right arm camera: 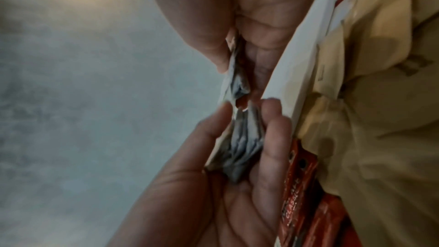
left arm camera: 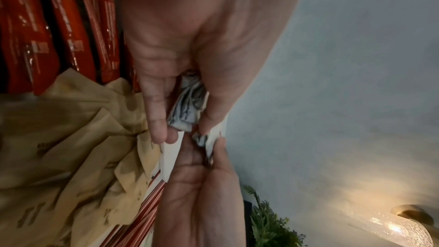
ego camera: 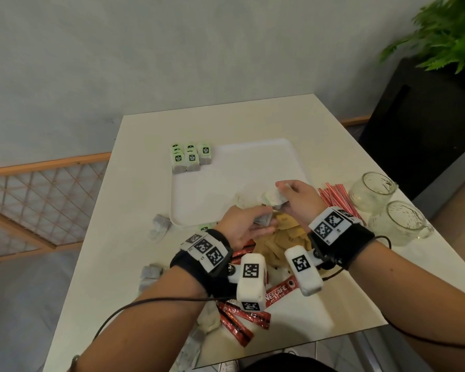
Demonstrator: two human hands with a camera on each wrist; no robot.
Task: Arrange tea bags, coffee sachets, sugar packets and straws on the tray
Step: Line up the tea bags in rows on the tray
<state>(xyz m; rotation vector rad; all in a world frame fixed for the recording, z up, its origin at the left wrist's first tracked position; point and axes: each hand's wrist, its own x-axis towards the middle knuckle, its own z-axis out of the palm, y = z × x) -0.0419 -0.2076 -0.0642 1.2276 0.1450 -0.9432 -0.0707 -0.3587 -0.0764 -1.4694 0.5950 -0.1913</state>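
A white tray (ego camera: 188,205) lies mid-table with several green-tagged tea bags (ego camera: 191,157) set in rows at its far left corner. Both hands hover over the tray's near edge. My left hand (ego camera: 263,221) grips a crumpled grey tea bag (left arm camera: 187,108) between thumb and fingers. Just beyond it, my right hand (ego camera: 282,196) pinches a second tea bag (ego camera: 273,198). In the right wrist view the right hand's tea bag (right arm camera: 235,82) nearly touches the one in the left hand (right arm camera: 242,138). Brown sugar packets (ego camera: 287,234) lie under the hands.
Red coffee sachets (ego camera: 242,320) lie near the table's front edge. Red-striped straws (ego camera: 336,197) sit right of the tray, beside two glass jars (ego camera: 371,191) (ego camera: 400,224). Loose tea bags (ego camera: 160,226) (ego camera: 149,275) lie on the table to the left. A plant (ego camera: 446,36) stands at the far right.
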